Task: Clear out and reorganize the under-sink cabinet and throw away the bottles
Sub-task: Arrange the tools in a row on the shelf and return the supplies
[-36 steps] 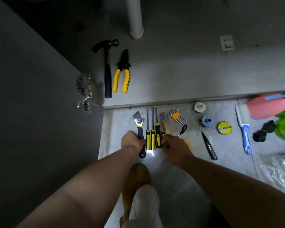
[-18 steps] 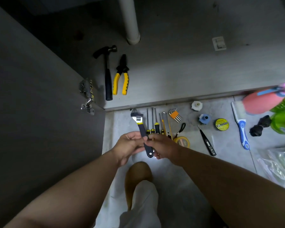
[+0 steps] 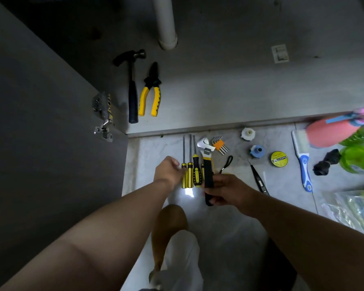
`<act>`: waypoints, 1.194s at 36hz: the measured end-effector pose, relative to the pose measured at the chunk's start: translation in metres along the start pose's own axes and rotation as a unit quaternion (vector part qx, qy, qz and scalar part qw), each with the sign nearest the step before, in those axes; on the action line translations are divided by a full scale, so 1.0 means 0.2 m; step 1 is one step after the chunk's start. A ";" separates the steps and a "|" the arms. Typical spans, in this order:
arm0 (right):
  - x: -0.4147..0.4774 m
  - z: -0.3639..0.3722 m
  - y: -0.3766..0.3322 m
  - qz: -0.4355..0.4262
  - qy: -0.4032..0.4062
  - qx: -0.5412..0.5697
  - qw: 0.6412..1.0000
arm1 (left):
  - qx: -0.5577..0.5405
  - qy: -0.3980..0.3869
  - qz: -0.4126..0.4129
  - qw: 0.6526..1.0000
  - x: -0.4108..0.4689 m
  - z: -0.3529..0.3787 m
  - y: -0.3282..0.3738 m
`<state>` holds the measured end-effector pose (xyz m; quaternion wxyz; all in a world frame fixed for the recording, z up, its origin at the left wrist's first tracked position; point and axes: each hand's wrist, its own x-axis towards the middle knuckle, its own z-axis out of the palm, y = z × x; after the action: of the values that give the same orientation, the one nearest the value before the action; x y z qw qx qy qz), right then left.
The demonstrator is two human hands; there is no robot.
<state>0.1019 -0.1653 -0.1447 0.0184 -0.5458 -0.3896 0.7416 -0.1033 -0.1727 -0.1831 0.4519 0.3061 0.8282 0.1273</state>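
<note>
My right hand (image 3: 229, 192) grips the black handle of an adjustable wrench (image 3: 206, 156), held just above the floor tiles with its jaw pointing at the cabinet. To its left lie several yellow-and-black screwdrivers (image 3: 189, 173) in a row. My left hand (image 3: 168, 171) has its fingertips at the leftmost screwdriver's handle, holding nothing. A pink bottle (image 3: 332, 131) and a green bottle (image 3: 357, 158) lie at the right edge. On the cabinet floor (image 3: 229, 91) rest a hammer (image 3: 132, 89) and yellow-handled pliers (image 3: 149, 95).
The open cabinet door (image 3: 40, 122) stands at my left with its hinge (image 3: 103, 116). A white drain pipe (image 3: 166, 22) comes down at the back. Hex keys (image 3: 219, 144), yellow tape (image 3: 278, 159), a brush (image 3: 303, 158), a tester pen (image 3: 259, 181) and a plastic bag (image 3: 355, 208) lie on the tiles.
The wrench went from lying left of the screwdrivers, through both hands, into my right hand alone, now right of them. My left hand let go and moved to the screwdrivers.
</note>
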 end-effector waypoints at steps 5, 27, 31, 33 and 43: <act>-0.01 -0.03 0.00 0.006 -0.004 0.021 1.000 | 0.083 -0.020 -0.014 0.996 0.00 0.05 -0.01; 0.26 0.13 -0.77 -0.157 0.182 -0.245 0.939 | -0.171 -0.134 -0.076 0.973 -0.11 -0.16 -0.09; 0.35 0.15 -0.91 -0.148 0.170 -0.253 0.941 | -0.206 -0.141 -0.073 0.966 -0.11 -0.19 -0.11; 0.38 0.16 -0.96 -0.145 0.179 -0.267 0.936 | -0.220 -0.146 -0.074 0.962 -0.11 -0.18 -0.11; 0.47 0.19 -1.10 -0.134 0.188 -0.326 0.917 | -0.320 -0.244 -0.099 0.910 -0.16 -0.21 -0.10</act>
<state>-0.0549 0.0107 -0.0843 0.0115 -0.5934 -0.6684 0.4483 -0.1336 -0.2050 -0.1472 0.7240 0.0833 0.6329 0.2612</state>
